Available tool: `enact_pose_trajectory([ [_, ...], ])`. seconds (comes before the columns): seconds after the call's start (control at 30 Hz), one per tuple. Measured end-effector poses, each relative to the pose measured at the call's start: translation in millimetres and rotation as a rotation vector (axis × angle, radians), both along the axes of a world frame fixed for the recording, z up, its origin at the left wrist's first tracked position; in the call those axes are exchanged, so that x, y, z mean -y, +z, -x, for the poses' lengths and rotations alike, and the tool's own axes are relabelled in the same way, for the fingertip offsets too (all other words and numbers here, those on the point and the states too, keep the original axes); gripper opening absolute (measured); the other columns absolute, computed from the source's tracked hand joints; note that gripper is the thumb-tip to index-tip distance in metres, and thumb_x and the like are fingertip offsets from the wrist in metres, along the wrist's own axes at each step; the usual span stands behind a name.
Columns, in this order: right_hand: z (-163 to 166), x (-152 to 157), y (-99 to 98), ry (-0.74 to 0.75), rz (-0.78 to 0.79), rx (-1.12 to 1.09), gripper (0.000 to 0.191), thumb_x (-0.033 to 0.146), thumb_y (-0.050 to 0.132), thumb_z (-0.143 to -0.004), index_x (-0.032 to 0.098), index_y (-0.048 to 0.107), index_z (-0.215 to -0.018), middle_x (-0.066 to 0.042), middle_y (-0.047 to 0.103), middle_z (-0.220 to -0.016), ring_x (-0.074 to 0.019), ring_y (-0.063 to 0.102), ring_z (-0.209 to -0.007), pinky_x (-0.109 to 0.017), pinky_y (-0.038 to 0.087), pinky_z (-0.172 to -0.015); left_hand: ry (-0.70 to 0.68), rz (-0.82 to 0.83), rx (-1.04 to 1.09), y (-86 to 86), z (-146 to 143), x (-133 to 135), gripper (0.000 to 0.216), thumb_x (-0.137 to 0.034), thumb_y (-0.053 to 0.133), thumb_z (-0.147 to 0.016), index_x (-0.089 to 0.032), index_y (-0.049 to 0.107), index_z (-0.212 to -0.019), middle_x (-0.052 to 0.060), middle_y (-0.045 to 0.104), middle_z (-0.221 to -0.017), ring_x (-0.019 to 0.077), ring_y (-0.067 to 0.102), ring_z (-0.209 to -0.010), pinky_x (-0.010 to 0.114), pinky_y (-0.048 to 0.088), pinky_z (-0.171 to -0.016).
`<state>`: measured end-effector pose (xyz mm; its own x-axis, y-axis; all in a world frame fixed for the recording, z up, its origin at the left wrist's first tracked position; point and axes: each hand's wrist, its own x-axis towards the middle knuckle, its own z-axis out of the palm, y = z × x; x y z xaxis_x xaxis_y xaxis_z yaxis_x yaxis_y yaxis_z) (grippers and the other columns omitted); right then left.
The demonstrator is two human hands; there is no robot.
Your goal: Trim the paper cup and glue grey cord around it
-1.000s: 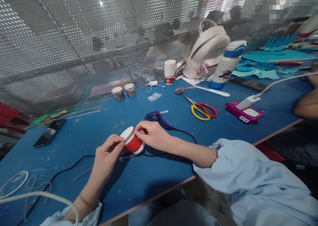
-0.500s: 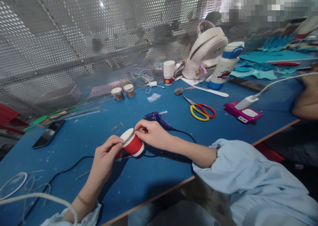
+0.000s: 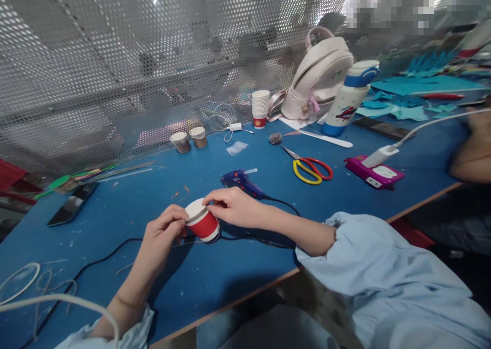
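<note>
Between my two hands is a red and white paper cup, tilted, its white top facing up and toward the left. My left hand grips its left side near the rim, thumb and fingers closed on it. The fingertips of my right hand pinch the rim on the far right side. Just beyond my right hand lies a blue glue gun with a clear stick at one end and a black cord. Scissors with red and yellow handles lie farther right.
Along the mesh panel stand two small cups, a stack of paper cups, a backpack and a bottle. A purple power strip sits at right, near another person's arm. A phone and cords lie left.
My right fingers have shifted slightly left along the cup's rim. The cup remains held in both hands, and the view has moved a little.
</note>
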<state>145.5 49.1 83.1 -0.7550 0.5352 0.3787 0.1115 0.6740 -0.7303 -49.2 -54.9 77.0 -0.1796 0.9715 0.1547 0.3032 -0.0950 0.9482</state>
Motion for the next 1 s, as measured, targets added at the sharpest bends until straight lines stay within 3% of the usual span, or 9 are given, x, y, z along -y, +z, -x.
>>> enact_pose_trajectory([
  [0.23, 5.1, 4.7, -3.9, -0.056, -0.100, -0.022, 0.021, 0.004, 0.053, -0.086, 0.012, 0.069, -0.097, -0.009, 0.074, -0.097, -0.0160, 0.067, -0.085, -0.025, 0.048, -0.078, 0.090, -0.075, -0.311, 8.4, 0.4, 2.3, 0.018, -0.025, 0.057, -0.077, -0.018, 0.073, -0.081, 0.003, 0.064, -0.092, 0.0086, 0.054, -0.054, 0.023, 0.044, -0.050],
  [0.4, 5.5, 12.4, -0.8, -0.022, -0.189, -0.056, 0.019, 0.004, 0.052, -0.088, 0.012, 0.067, -0.097, -0.009, 0.073, -0.097, -0.0166, 0.066, -0.089, -0.025, 0.048, -0.081, 0.063, -0.174, -0.500, 17.4, -9.4, 7.8, 0.021, -0.030, 0.057, -0.084, -0.018, 0.073, -0.086, 0.006, 0.067, -0.096, 0.0126, 0.061, -0.066, 0.024, 0.047, -0.057],
  [0.5, 3.4, 18.2, 3.3, 0.005, -0.221, -0.073, 0.018, 0.005, 0.051, -0.090, 0.011, 0.067, -0.097, -0.009, 0.071, -0.094, -0.0158, 0.065, -0.084, -0.025, 0.048, -0.078, 0.031, -0.214, -0.565, 22.3, -16.6, 8.6, 0.019, -0.031, 0.058, -0.086, -0.019, 0.073, -0.081, 0.004, 0.067, -0.088, 0.0134, 0.062, -0.070, 0.023, 0.045, -0.059],
  [0.77, 3.2, 18.9, 1.6, -0.020, -0.206, -0.140, 0.021, 0.006, 0.049, -0.089, 0.011, 0.064, -0.102, -0.007, 0.068, -0.090, -0.0143, 0.060, -0.080, -0.024, 0.046, -0.076, 0.046, -0.190, -0.529, 25.3, -12.0, 8.0, 0.018, -0.029, 0.060, -0.084, -0.020, 0.069, -0.072, 0.001, 0.063, -0.076, 0.0111, 0.056, -0.063, 0.022, 0.040, -0.055],
  [0.87, 4.1, 17.5, -1.7, -0.052, -0.209, -0.164, 0.014, 0.007, 0.054, -0.085, 0.012, 0.063, -0.094, -0.002, 0.061, -0.076, -0.0122, 0.053, -0.067, -0.023, 0.043, -0.066, 0.067, -0.177, -0.489, 26.0, -10.4, 8.8, 0.017, -0.029, 0.060, -0.082, -0.020, 0.069, -0.071, 0.001, 0.063, -0.076, 0.0114, 0.056, -0.063, 0.022, 0.039, -0.054],
  [1.0, 4.2, 17.5, -4.0, -0.071, -0.230, -0.182, 0.009, 0.008, 0.055, -0.086, 0.014, 0.061, -0.082, 0.000, 0.057, -0.073, -0.0112, 0.050, -0.065, -0.022, 0.039, -0.064, 0.062, -0.152, -0.470, 25.3, -12.1, 8.8, 0.018, -0.031, 0.061, -0.082, -0.020, 0.070, -0.071, 0.001, 0.064, -0.076, 0.0127, 0.058, -0.065, 0.023, 0.041, -0.055],
])
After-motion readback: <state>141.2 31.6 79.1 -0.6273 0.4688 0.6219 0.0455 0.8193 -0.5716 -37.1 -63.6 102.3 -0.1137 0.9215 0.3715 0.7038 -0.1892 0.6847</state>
